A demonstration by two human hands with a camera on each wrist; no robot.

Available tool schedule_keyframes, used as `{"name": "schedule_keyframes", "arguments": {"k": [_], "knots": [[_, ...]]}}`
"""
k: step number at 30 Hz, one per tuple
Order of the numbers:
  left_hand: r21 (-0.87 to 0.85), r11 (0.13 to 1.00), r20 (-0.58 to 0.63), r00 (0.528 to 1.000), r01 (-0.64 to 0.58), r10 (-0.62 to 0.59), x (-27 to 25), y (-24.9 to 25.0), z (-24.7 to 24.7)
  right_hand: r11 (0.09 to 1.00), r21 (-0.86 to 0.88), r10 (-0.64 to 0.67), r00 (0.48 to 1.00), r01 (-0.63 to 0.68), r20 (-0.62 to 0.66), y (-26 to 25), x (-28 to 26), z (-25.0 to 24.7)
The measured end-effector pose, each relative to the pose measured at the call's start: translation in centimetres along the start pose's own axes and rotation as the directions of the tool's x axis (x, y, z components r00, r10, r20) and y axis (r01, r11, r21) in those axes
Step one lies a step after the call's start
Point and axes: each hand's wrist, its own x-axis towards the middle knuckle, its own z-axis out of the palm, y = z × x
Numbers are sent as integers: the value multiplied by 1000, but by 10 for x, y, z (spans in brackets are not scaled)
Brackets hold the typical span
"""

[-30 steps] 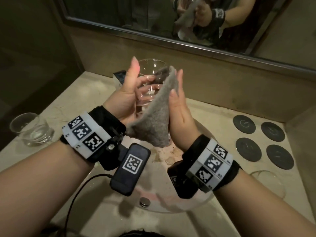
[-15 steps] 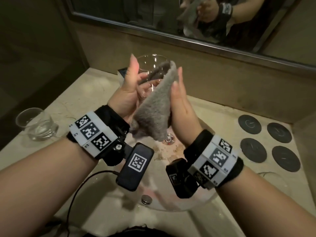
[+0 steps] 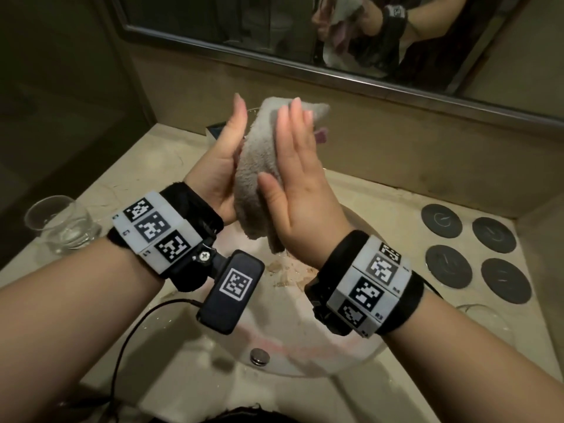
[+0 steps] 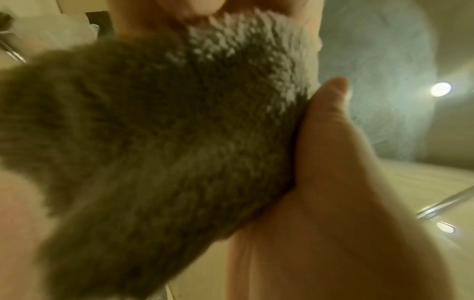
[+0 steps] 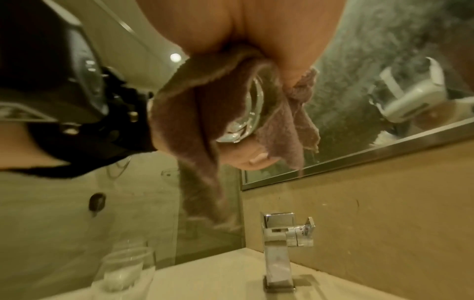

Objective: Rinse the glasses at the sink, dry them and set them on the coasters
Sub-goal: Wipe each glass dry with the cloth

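Drying step. My left hand (image 3: 222,166) and right hand (image 3: 293,178), fingers straight, press a fluffy grey towel (image 3: 259,166) flat around a clear drinking glass (image 5: 246,119), held over the round basin (image 3: 360,358). Glass nearly all hidden by cloth. Four round dark coasters (image 3: 476,251) wait bare at the counter's right edge; second clear glass (image 3: 61,221) stands at the left edge. Next, I judge: finish wiping, unwrap, carry right.
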Motion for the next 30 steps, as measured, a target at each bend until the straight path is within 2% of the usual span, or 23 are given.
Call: {"name": "schedule_keyframes", "arguments": {"k": [2, 4, 6, 8, 10, 12, 14, 15, 18, 20, 22, 24, 25, 26, 28, 30], "knots": [[-45, 999, 31, 999, -7, 8, -1, -1, 1, 996, -76, -50, 998, 52, 29, 1, 1, 0], [-91, 996, 59, 998, -1, 7, -3, -4, 1, 999, -33, -12, 999, 13, 30, 2, 9, -4], [-122, 992, 76, 997, 23, -14, -3, -7, -3, 975, 171, 140, 990, -143, 30, 3, 19, -13], [-142, 988, 58, 997, 55, -47, -3, -7, -8, 868, 390, 287, 952, -306, 107, 10, 24, -13], [-180, 982, -13, 998, 55, -58, -5, -5, -5, 770, 513, 328, 925, -381, 193, 14, 16, -8], [-106, 994, -121, 992, 10, -23, -6, -1, 0, 740, 532, 329, 911, -412, 248, 15, 3, -1], [19, 999, -208, 978, -29, 33, -4, 1, 0, 792, 453, 331, 912, -409, 244, 11, -7, 0], [43, 999, -199, 979, -25, 33, -3, 2, -1, 835, 393, 320, 921, -386, 224, 8, -7, 0], [19, 999, -27, 999, 46, -46, -6, 2, 2, 944, 207, 242, 966, -256, 88, 0, 2, -4], [-8, 1000, 31, 999, 23, -23, -5, -4, 2, 952, 207, 228, 973, -228, 21, -1, 16, -13], [-53, 998, 85, 996, 18, -14, -3, -10, -4, 874, 360, 334, 942, -325, 42, -3, 25, -21], [-135, 991, 127, 992, 5, 12, -6, -8, -4, 646, 558, 526, 833, -521, 170, -1, 26, -22], [-168, 986, 96, 995, 1, 15, -6, -6, -3, 574, 603, 557, 804, -555, 209, 0, 23, -20], [-166, 986, 0, 1000, -8, 8, -4, -5, -4, 580, 607, 541, 814, -543, 211, -2, 18, -17], [-75, 997, -191, 981, -28, 13, -2, -2, -4, 625, 647, 460, 876, -437, 147, -3, 8, -7], [55, 998, -223, 975, -9, 21, -2, 1, 0, 601, 707, 416, 901, -373, 123, -4, 4, -3]]}}
